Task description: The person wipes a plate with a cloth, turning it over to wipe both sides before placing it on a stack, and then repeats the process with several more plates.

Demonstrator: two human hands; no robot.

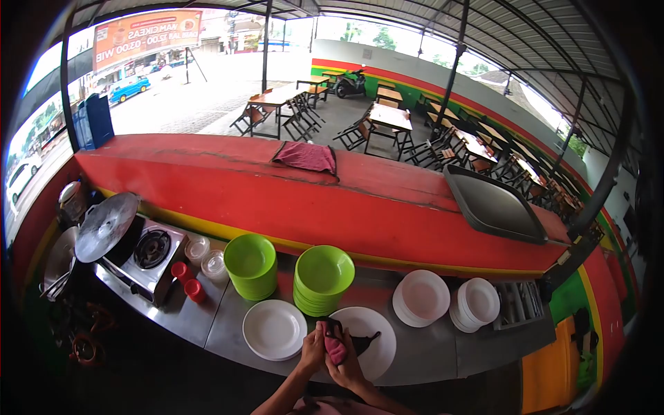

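My left hand and my right hand are close together over the front edge of the steel counter. Both are closed on a dark red cloth, bunched between them. Just behind the hands lies a large white plate with a dark item on it, partly hidden by the cloth. A stack of white plates stands to the left of my hands. Beyond them rise two stacks of green bowls.
White bowls and a cutlery tray stand right. Left are red-lidded containers, clear cups and a gas stove. A red ledge behind holds another cloth and a dark tray.
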